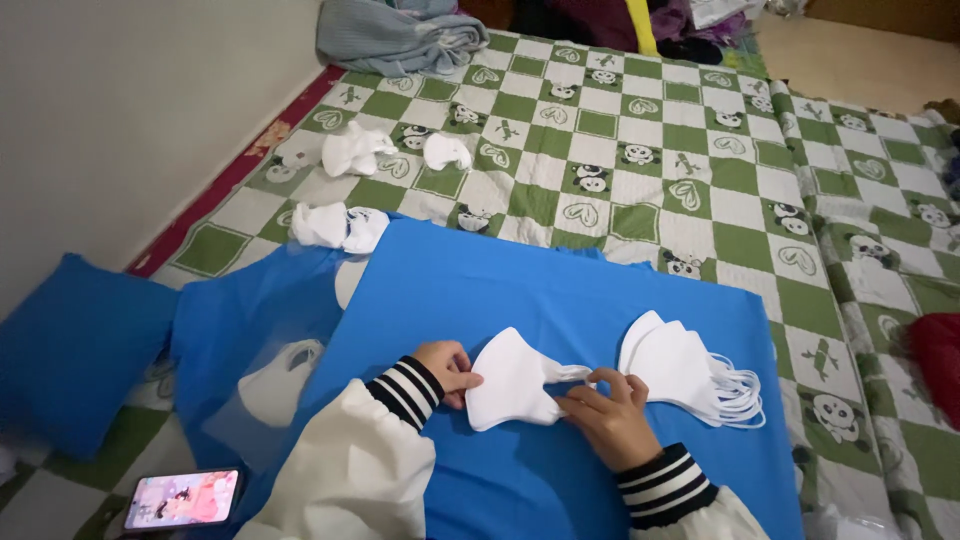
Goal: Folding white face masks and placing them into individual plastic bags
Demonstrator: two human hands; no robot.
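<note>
A white face mask (512, 382) lies flat on a blue sheet (530, 290) in front of me. My left hand (447, 369) pinches its left edge. My right hand (605, 415) presses on the mask's right end, fingers on its ear loop. Just right of that hand sits a fanned stack of white masks (685, 366), their ear loops trailing to the right. Both my sleeves are white with black-and-white striped cuffs.
The blue sheet lies on a green-and-white checked blanket with panda prints (700, 180). Loose white mask bundles (352, 152) lie at the upper left, another pair (338, 226) by the sheet's corner. A phone (183, 499) glows at the bottom left beside a blue pillow (70, 345). A wall runs along the left.
</note>
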